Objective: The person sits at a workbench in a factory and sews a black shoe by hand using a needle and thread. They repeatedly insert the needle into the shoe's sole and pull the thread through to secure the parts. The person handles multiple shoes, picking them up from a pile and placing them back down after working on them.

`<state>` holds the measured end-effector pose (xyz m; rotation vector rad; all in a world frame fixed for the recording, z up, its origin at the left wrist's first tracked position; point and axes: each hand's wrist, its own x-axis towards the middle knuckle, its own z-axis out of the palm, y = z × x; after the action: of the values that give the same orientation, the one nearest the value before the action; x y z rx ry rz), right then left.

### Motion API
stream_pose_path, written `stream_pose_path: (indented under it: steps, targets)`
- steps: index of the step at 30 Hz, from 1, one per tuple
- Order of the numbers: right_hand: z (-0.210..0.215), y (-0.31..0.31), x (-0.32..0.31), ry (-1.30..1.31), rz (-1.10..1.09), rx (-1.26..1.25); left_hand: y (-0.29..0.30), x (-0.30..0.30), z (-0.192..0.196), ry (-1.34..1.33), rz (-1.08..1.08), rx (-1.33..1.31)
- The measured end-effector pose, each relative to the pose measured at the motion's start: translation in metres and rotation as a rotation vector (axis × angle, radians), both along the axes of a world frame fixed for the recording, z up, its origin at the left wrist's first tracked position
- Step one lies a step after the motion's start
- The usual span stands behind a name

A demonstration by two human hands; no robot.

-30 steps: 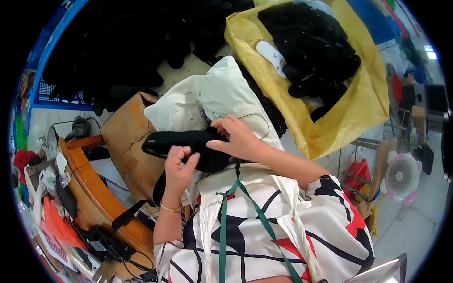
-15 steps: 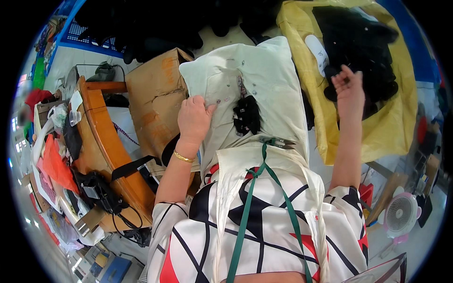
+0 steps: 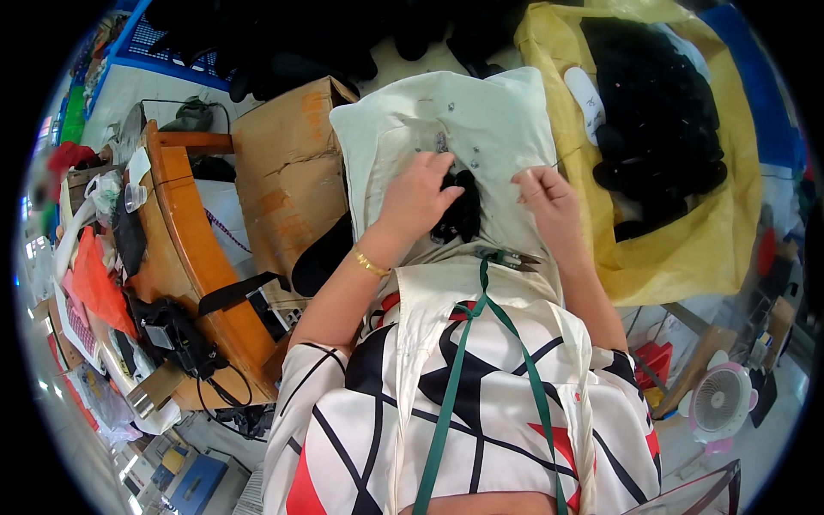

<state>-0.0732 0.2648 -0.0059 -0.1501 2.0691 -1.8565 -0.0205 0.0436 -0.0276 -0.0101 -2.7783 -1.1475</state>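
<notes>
A pale cloth [image 3: 506,112] is spread over my lap, with several small dark bits scattered on it. A small black bundle [image 3: 463,210] lies in its middle, partly hidden by my left hand [image 3: 416,197]. That hand reaches over the bundle's left edge, thumb apart from the fingers, and nothing shows in it. To the right of the bundle, my right hand [image 3: 551,204] is raised over the cloth with thumb and finger pinched. Whatever the pinch holds is too small to make out. Small thread snips [image 3: 515,260] rest below the bundle beside a green tie [image 3: 483,275].
On the right stands a yellow woven bag [image 3: 704,266] holding black pieces [image 3: 661,129] and a white sole-shaped piece [image 3: 585,99]. A cardboard box [image 3: 287,189] and a wooden chair [image 3: 184,206] are at the left. Dark items pile up at the far side; a fan [image 3: 721,399] stands lower right.
My right hand has come back from the yellow bag to the cloth, its fingers now pinched. My left hand has moved right, from the cloth's left side to over the black bundle.
</notes>
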Motion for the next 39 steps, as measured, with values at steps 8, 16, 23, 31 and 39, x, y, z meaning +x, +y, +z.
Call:
stream_pose_path:
  steps: [8, 16, 23, 31, 39]
  targets:
    - [-0.004, -0.004, 0.014, 0.069, 0.045, 0.091, -0.017, -0.015, -0.008, -0.256, 0.201, 0.662]
    - [0.009, -0.056, 0.025, 0.236, 0.17, 0.134, -0.01, 0.011, 0.03, -0.284, 0.432, 1.191]
    - [0.002, -0.057, 0.026, -0.196, 0.129, -0.283, -0.009, 0.042, 0.022, -0.336, 0.423, 1.43]
    - [0.0, -0.058, 0.042, -0.095, 0.182, -0.099, -0.012, 0.05, 0.055, 0.411, 0.145, -0.041]
    - [0.012, -0.062, 0.053, -0.115, 0.18, -0.2, -0.066, 0.054, 0.038, 0.228, 0.346, 0.091]
